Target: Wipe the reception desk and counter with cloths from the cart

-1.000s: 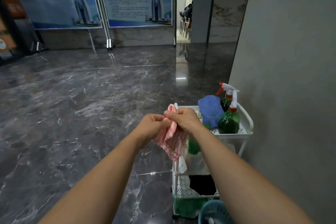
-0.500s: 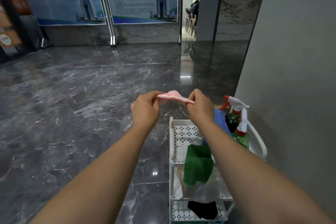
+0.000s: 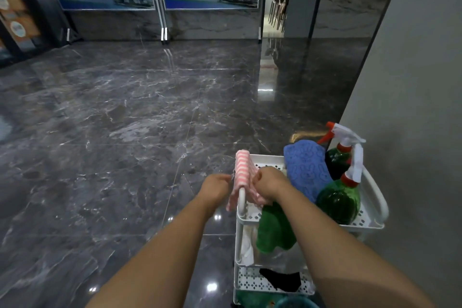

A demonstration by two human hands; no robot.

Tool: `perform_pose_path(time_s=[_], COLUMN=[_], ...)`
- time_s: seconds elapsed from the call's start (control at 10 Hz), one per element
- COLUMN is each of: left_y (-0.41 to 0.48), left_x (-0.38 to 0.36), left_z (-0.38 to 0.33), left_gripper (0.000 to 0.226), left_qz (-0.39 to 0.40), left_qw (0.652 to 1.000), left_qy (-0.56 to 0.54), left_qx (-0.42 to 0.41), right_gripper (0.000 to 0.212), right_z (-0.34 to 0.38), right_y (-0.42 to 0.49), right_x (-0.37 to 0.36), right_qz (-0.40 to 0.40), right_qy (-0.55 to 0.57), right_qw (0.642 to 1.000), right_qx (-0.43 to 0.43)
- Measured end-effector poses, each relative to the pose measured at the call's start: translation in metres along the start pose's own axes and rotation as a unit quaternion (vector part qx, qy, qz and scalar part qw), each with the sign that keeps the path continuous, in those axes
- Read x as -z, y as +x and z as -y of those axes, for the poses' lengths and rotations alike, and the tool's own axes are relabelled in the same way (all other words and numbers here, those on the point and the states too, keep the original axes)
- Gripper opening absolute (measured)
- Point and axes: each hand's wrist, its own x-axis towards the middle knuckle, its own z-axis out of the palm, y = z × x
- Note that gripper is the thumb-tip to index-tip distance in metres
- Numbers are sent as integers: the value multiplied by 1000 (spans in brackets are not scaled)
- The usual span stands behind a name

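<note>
Fingers (image 3: 225, 180) of both hands are curling in and pinching the pink striped cloth (image 3: 242, 165), which is hanging over the side bar (image 3: 241, 197) of the cart (image 3: 375, 197). The left hand (image 3: 216, 186) is holding it outside the cart and the right hand (image 3: 268, 182) inside. I am thinking both sides need pulling down evenly, so the cloth is not sliding off onto the floor.

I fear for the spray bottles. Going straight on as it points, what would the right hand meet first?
Likely the pink striped cloth now in its grip, draped over the cart rail; the right hand points forward-left, away from the spray bottles.
</note>
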Motion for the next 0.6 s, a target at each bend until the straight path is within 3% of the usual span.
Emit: perform_pose_path(time_s=[0.1,0.2,0.3,0.4,0.6], left_y=[3,6,1,-6,-45], left_x=[3,-5,-3,17,68], left_z=[-18,-23,-26,-22,-16], left_gripper=[27,50,56,71,73], left_qz=[-2,73,66,21,-42], left_qw=[987,975,969,978,972], left_qy=[-149,-196,-229,-195,-227], left_qx=[54,75,73,64,52], right_gripper=[26,27,29,38,43], right_z=[7,24,33,44,107], right_y=[13,10,4,-7,-45], right_x=[11,9,9,15,6], right_qz=[-54,43,24,-15,-47], right_qy=[161,294,229,172,183], right_qw=[981,945,967,983,982], right_qx=[-89,-137,-111,-66,-24])
